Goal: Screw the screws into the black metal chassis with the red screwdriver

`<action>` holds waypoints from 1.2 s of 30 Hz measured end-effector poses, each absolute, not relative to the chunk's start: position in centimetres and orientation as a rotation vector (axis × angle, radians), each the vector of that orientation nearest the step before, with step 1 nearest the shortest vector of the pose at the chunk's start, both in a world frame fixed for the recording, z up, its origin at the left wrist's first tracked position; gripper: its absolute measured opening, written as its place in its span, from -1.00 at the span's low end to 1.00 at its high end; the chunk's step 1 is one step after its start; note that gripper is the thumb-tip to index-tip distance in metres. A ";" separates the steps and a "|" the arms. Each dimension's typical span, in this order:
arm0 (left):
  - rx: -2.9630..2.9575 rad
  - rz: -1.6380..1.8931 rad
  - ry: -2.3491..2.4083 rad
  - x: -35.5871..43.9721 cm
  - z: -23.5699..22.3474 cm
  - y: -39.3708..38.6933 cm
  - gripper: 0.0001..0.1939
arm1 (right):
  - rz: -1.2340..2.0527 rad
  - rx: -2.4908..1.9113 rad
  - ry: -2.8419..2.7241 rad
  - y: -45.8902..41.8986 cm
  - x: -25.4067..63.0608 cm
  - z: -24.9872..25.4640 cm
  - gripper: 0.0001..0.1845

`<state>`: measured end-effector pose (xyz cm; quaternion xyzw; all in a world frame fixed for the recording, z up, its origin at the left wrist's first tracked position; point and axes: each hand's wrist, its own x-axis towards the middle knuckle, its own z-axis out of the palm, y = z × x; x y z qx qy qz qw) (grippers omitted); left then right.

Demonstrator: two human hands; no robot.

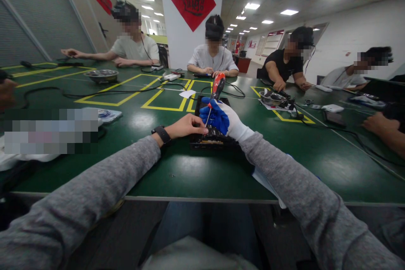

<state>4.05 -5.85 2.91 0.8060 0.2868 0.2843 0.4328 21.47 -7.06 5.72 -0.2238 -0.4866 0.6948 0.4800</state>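
the gloved right hand (226, 119) has its fingers wrapped round a red-and-black screwdriver (217, 88), which stands steeply over a black device (198, 146) on the green desk (190, 173), at twelve o'clock from the wearer. its long axis tilts, handle toward one o'clock, tip down toward seven. the bare left hand (192, 125) comes in from nine o'clock, fingers narrowed by the tip, probably to steady it; i can't tell whether they pinch anything.

The screwdriver handle (218, 86) is red-orange and black, the right glove (228, 119) white and blue — green tabletop (177, 174), yellow stripes (162, 109), heather-grey sleeves (120, 174).
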 end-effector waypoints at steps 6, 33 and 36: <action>1.989 0.710 0.651 4.0 2.8 -5.7 -0.70 | 1.635 -0.596 -1.186 -7.6 21.1 6.1 -0.74; 2.056 0.647 0.551 3.7 3.5 -5.6 -0.70 | 1.715 -0.601 -1.145 -7.2 21.5 5.9 -0.73; 2.028 0.631 0.576 3.7 3.3 -5.5 -0.68 | 1.685 -0.602 -1.162 -6.8 21.5 5.8 -0.73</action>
